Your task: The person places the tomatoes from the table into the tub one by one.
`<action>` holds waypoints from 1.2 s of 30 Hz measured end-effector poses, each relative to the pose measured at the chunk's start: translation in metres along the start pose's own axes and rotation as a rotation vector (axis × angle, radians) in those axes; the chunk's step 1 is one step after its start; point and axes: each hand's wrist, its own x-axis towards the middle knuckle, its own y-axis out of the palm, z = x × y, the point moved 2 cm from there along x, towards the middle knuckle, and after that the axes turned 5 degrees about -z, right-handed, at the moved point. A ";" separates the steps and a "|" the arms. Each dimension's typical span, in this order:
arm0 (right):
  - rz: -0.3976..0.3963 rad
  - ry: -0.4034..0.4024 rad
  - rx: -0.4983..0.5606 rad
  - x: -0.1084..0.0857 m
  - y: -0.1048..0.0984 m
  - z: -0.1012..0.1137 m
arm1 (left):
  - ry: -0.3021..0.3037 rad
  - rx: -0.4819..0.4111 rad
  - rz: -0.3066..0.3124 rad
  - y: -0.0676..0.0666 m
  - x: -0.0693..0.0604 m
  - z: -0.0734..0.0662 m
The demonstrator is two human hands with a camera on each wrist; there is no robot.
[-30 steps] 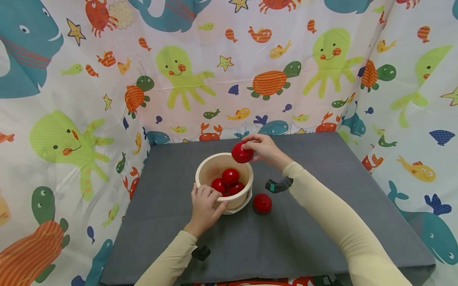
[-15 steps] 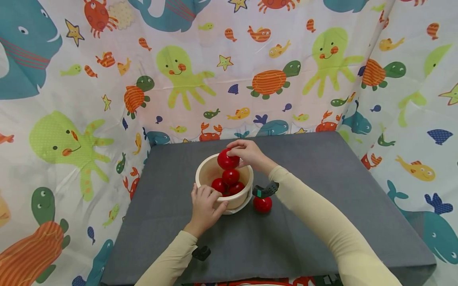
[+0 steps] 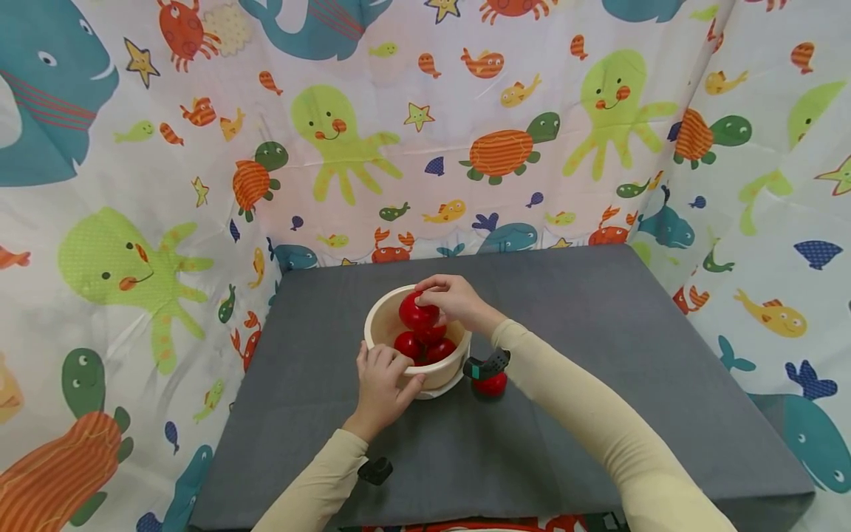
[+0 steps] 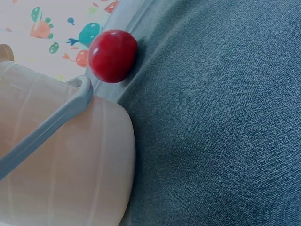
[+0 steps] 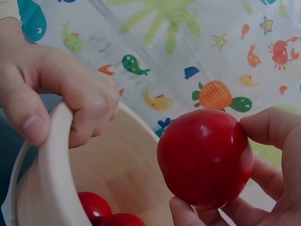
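Note:
A cream plastic bucket [image 3: 444, 375] stands on the table with several red tomatoes [image 3: 407, 344] inside. My left hand [image 3: 384, 383] grips its near-left rim, fingers over the edge and thumb outside. My right hand [image 3: 460, 301] holds another tomato [image 5: 204, 157] between thumb and fingers, over the bucket's mouth and above those inside. One more tomato [image 4: 113, 55] lies on the table just right of the bucket, partly covered by the right wrist's band in the head view. The left wrist view shows the bucket's side and its lowered handle [image 4: 51, 123]; neither hand appears there.
A grey cloth covers the table [image 3: 598, 332], which has its near edge below my arms. Patterned sea-animal curtains [image 3: 425, 148] hang behind the table and along both sides.
My right hand has carried its tomato leftward and down, from above the bucket's far-right rim to over its opening. The left hand has stayed on the rim.

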 end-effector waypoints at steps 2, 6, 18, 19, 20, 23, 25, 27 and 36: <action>0.009 -0.003 -0.003 0.000 0.002 -0.003 | 0.007 -0.001 -0.008 0.000 0.000 0.000; 0.023 -0.007 -0.011 -0.001 0.005 -0.008 | 0.012 0.000 -0.015 0.000 0.000 0.000; 0.007 0.020 0.036 -0.002 0.009 -0.013 | 0.003 0.002 -0.005 0.000 0.001 -0.001; 0.007 0.024 0.035 -0.002 0.009 -0.013 | 0.000 0.004 -0.002 0.000 0.001 -0.001; 0.006 0.032 0.041 -0.003 0.010 -0.014 | -0.002 0.005 -0.001 0.000 0.001 -0.001; 0.005 0.047 0.059 -0.003 0.011 -0.016 | 0.000 0.006 -0.006 0.000 0.001 -0.001; 0.005 0.051 0.068 -0.004 0.012 -0.017 | 0.001 0.009 -0.007 0.000 0.000 0.000; 0.010 0.052 0.076 -0.004 0.012 -0.018 | 0.002 0.009 -0.007 0.000 0.000 0.000; -0.005 0.013 0.076 -0.003 -0.010 -0.015 | -0.006 0.001 -0.006 0.000 0.000 0.000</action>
